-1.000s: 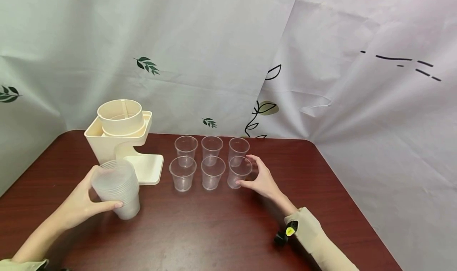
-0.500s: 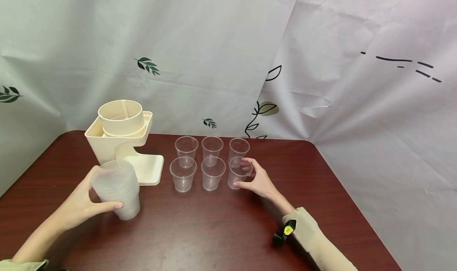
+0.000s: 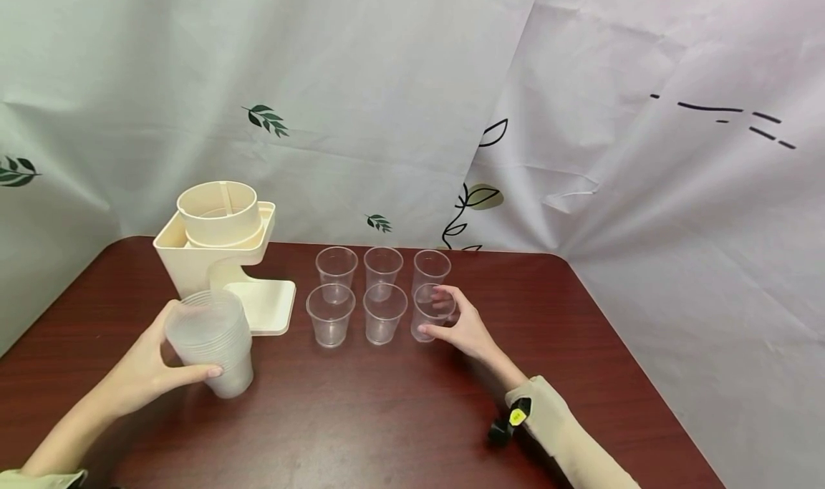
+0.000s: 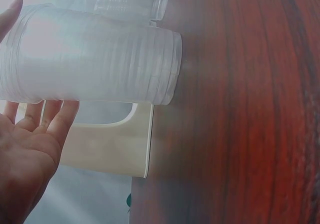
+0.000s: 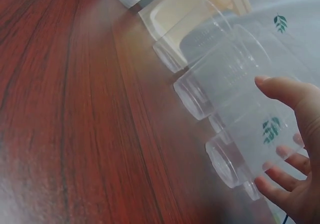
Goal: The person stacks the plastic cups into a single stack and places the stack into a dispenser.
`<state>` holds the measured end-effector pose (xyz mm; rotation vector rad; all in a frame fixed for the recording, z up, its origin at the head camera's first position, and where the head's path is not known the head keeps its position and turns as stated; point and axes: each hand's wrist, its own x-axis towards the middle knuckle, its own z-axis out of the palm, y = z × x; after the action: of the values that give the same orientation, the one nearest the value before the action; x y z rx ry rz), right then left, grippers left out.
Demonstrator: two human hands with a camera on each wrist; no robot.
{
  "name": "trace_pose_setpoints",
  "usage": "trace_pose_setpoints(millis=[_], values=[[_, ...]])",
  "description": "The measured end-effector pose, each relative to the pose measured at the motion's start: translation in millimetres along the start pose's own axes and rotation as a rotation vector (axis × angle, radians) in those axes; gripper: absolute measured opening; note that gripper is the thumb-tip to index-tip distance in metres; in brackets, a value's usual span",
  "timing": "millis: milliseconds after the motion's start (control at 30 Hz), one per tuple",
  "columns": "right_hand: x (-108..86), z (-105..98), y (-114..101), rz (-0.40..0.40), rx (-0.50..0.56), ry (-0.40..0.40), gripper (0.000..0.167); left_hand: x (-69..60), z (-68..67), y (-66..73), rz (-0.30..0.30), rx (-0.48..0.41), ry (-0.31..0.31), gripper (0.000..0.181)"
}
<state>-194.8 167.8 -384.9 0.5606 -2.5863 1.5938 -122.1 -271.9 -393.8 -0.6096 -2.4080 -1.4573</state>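
My left hand [image 3: 145, 364] grips a tall stack of nested clear plastic cups [image 3: 222, 339], thumb in front and fingers behind. In the left wrist view the stack [image 4: 100, 59] shows its many rims; whether its base touches the table I cannot tell. At the right, my right hand [image 3: 469, 329] holds the front right plastic cup [image 3: 422, 317], with its thumb on the near side and fingers round the far side. That cup [image 5: 225, 161] stands upright. It belongs to two rows of single clear cups, with a front middle cup [image 3: 382, 324] and a front left cup [image 3: 331, 324] beside it.
A cream plastic stand [image 3: 174, 260] with a round open holder [image 3: 219, 224] and flat base [image 3: 271, 306] is behind the stack. Three back-row cups, including the left one [image 3: 336, 274], stand near the table's [image 3: 361, 417] far edge. A patterned sheet [image 3: 387, 117] hangs behind.
My right hand has shifted slightly left, its fingertips and thumb coming further round the front right cup. My left hand and the stack look unmoved.
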Motion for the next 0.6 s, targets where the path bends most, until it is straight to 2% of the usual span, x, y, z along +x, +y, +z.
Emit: trace_pose_setpoints(millis=[200,300,400,600], values=[[0.1,1.0,-1.0,-0.011,0.054,0.011,0.066,-0.6,-0.4,0.2,0.001,-0.001,-0.002,0.079],[3.5,1.7,14.3,-0.013,0.092,0.022,0.068,-0.7,-0.3,0.9,0.0,0.001,0.0,0.079],[3.7,0.9,17.3,-0.015,0.12,0.025,0.068,-0.5,-0.1,1.5,0.002,-0.001,0.0,0.079],[-1.3,-2.0,0.5,-0.016,0.11,0.017,0.063,-0.1,0.0,1.2,0.002,-0.005,-0.001,0.079]])
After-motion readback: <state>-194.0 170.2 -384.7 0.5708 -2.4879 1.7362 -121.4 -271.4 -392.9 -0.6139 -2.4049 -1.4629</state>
